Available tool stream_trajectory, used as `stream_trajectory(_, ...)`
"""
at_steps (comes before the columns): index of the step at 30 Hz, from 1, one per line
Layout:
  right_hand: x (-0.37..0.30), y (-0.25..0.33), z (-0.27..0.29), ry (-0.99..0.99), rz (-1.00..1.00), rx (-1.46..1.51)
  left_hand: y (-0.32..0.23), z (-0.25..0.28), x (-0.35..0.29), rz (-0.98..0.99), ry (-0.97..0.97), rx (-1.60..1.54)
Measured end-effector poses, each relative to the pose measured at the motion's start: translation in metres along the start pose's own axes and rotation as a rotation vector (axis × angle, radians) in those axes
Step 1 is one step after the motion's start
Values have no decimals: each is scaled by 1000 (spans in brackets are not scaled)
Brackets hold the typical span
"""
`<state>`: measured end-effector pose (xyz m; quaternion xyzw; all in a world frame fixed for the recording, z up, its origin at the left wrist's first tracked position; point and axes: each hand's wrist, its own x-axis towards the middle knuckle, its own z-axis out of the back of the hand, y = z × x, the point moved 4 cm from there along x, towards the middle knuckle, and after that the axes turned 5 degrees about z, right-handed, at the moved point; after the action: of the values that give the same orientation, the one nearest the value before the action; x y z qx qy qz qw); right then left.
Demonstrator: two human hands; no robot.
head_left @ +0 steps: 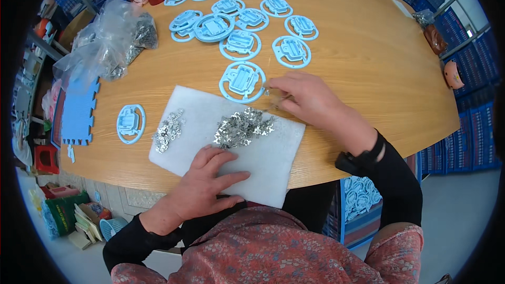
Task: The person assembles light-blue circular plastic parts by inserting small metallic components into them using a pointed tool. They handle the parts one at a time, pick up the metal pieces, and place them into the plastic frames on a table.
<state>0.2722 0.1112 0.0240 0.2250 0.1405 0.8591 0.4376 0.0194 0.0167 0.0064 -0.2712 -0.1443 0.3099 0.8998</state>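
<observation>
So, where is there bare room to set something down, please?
The table is barest between the right hand and the pink bowl; a smaller gap lies between the plastic bag and white pad. Blue discs crowd the far middle.

Looks fisheye-wide, steeply down and forward from head height at the near edge of the wooden table (379,52). Hangs fairly close above left hand (206,183) and right hand (307,96), reaching back to the floral top (263,252) and out past both side edges to the floor (457,205).
</observation>
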Motion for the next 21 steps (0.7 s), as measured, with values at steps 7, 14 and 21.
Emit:
stream_trajectory(7,36,-7,-24,57,49,-215,-6,-12,3,44,-161,22)
stream_trajectory(14,61,-36,-19,63,-85,-301,-12,-23,20,142,-322,44)
stream_trajectory(21,44,-29,-4,83,-261,-20,-10,-28,21,183,-415,38)
